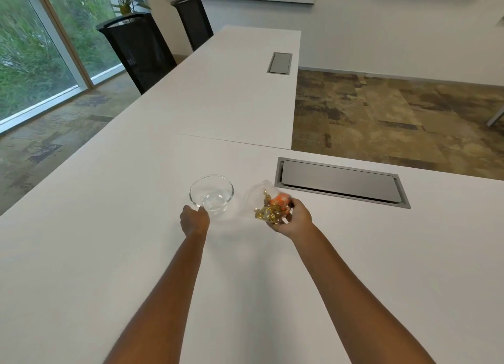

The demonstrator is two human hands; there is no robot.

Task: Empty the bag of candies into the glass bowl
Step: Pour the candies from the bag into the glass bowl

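The right hand (293, 218) grips a clear bag of candies (266, 204) from below, fingers curled around gold and orange wrappers, the bag lifted just right of the glass bowl (212, 194). The left hand (194, 220) touches the bowl's near rim; whether its fingers close on the rim is hidden. The bowl stands empty on the white table (136, 254). A grey cable hatch (341, 182) lies behind the bag; bare tabletop spreads left and near.
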